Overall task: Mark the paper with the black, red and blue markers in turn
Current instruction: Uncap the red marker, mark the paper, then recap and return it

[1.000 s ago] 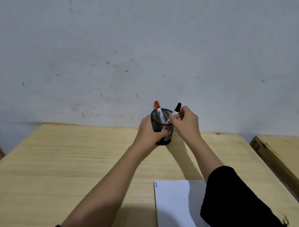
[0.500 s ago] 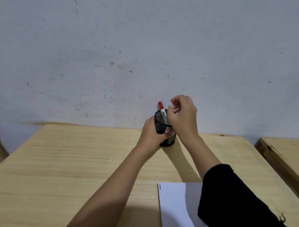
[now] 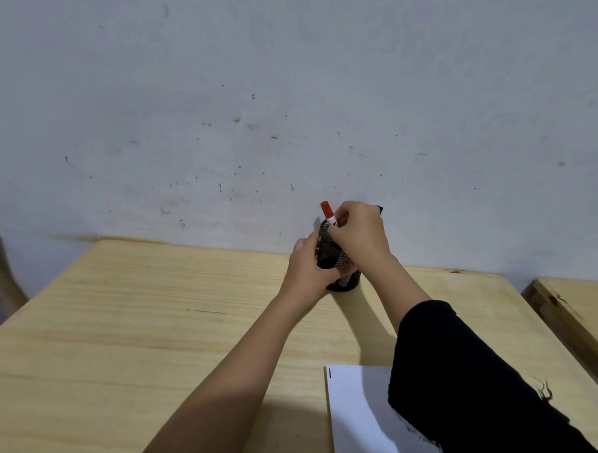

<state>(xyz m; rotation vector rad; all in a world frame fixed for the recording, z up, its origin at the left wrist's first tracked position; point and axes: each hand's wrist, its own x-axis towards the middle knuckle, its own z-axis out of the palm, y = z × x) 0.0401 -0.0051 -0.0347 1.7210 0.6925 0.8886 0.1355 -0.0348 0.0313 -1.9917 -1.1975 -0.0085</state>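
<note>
**Item: marker set in mesh cup, back of desk**

Location. A black mesh pen cup (image 3: 340, 272) stands at twelve o'clock on the wooden desk (image 3: 149, 322), close to the wall. The paper (image 3: 354, 417) lies at five o'clock, near the front edge, partly under a black sleeve (image 3: 472, 388); one short dark stroke (image 3: 330, 373) shows at its top left corner.

Contents. Red marker (image 3: 327, 212), cap up, leaning toward eleven o'clock out of the cup. A dark tip (image 3: 380, 208) pokes out past the right hand at one o'clock; likely the black marker. No blue marker is visible.

Grip. Left hand (image 3: 306, 267) wraps the cup's near side, steadying it. Right hand (image 3: 359, 232) is curled over the cup mouth, fingers closed; whether they pinch the red barrel or the dark one, I cannot tell.

Handling, by judgement. Markers: light, rigid, smooth plastic, a little slippery. Take the barrel below the cap and draw straight up. The cup is light and would tip; brace it.
</note>
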